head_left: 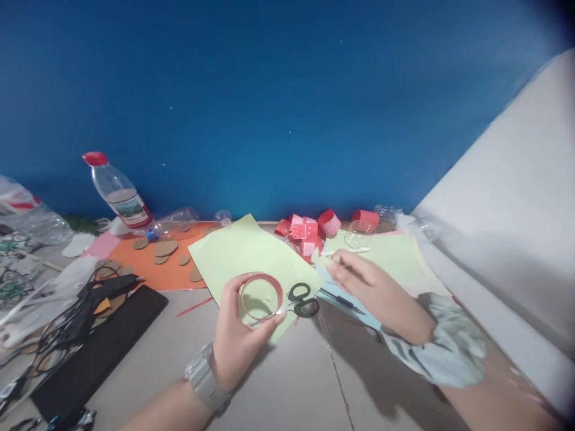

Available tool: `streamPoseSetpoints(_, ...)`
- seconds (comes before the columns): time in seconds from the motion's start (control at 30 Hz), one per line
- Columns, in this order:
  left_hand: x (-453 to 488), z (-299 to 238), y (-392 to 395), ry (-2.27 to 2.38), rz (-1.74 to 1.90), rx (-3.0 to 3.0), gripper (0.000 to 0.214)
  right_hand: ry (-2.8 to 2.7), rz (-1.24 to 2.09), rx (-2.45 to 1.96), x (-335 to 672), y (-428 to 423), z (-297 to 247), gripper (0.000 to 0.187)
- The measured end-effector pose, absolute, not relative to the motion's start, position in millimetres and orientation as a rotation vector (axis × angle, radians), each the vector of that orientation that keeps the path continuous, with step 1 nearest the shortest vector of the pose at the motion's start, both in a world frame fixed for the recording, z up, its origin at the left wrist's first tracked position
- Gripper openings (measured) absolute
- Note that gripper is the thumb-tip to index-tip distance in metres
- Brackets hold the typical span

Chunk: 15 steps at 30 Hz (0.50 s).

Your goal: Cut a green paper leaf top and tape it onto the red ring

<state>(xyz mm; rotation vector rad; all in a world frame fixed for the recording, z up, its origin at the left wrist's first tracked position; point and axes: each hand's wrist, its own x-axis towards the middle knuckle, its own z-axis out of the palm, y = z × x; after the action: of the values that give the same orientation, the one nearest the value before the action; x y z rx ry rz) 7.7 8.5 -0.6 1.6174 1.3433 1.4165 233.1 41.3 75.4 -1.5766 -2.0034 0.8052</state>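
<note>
My left hand is curled round a thin reddish-brown ring, with thumb and fingers closed on its sides. Black-handled scissors show at my left thumb, their blades running across the lower ring; whether the thumb pins them is unclear. Under them lies a pale green sheet of paper. My right hand is raised to the right of the sheet, thumb and fingers pinched on a small pale green scrap, slightly blurred. Below that hand a dark pen-like tool rests on light blue paper.
Red paper pieces sit by the blue wall. At left stand a red-capped bottle, cardboard discs on orange paper, a black glue gun with cables and a long black slab. A white wall rises at right.
</note>
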Motion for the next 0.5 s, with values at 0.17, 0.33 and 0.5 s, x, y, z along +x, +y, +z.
streamPoseSetpoints(0.17, 4.8, 13.3, 20.1, 1.532, 1.341, 1.575, 0.055, -2.306, 0.899, -1.589, 215.2, 1.3, 23.1, 0.029)
streamPoseSetpoints(0.33, -11.5, 24.1, 32.3, 1.643, 1.078, 1.745, 0.045, -2.414, 0.803, -1.351, 217.2, -20.8, -5.0, 0.017)
streamPoseSetpoints(0.5, -32.6, 13.3, 31.5, 1.77, 0.946, 1.827, 0.049, -2.393, 0.768, -1.285, 226.1, -19.5, -12.8, 0.01)
